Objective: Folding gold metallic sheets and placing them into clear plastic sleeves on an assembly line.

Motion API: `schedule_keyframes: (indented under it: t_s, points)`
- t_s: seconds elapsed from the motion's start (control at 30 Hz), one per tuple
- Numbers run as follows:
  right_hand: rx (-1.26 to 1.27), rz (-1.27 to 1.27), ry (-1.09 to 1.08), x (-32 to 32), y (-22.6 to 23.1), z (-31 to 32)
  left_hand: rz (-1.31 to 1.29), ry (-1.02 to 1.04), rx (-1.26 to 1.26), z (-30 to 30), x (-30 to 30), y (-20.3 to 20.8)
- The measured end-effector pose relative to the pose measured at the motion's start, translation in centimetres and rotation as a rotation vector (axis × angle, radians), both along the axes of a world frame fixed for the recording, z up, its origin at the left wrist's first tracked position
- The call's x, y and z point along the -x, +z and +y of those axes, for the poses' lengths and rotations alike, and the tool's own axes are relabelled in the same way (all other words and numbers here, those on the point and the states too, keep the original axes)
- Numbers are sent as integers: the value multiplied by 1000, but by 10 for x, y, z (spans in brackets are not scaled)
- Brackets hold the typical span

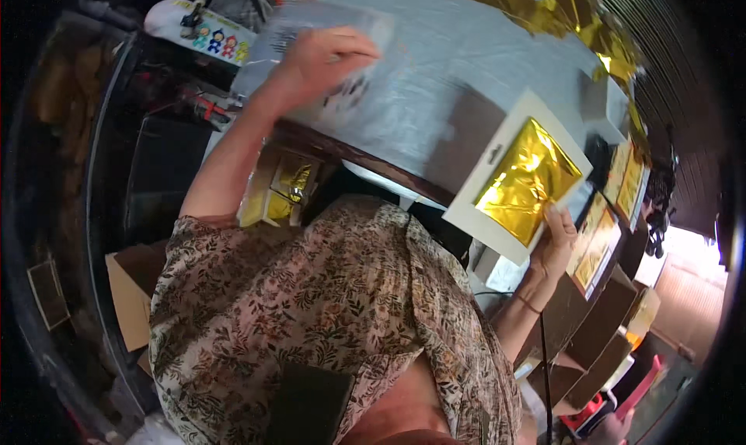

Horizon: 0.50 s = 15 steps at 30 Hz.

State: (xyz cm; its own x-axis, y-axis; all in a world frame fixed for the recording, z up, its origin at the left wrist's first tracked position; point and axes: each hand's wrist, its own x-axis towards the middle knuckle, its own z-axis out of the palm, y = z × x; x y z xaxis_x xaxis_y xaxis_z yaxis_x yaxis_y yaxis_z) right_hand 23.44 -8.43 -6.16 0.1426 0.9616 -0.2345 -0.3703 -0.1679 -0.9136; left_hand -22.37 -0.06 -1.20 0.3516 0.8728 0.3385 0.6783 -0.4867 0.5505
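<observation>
My left hand [326, 60] reaches out over the grey work table [435, 80] and grips a clear plastic sleeve [299, 25] at the table's left end. My right hand [556, 239] holds the lower corner of a white card [486, 204] that frames a shiny gold foil sheet [528, 179]. The card rests tilted against the table's near edge. My floral-print top fills the lower middle of the view.
Crumpled gold foil [559, 10] lies along the table's far side. Several finished gold-and-white cards [602, 239] are stacked at the right in brown cardboard boxes [598, 328]. More gold packs [284, 188] sit under the table. An open cardboard box [132, 289] stands at the left.
</observation>
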Motion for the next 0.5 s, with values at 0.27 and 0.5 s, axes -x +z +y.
schedule_keyframes:
  t_s: [0.27,0.5]
  points:
    - [-47,5,55,-5,-1,26,-72,235,363,-8,135,-35]
    - [-18,-33,23,30,15,24,-69,114,271,-2,143,-56]
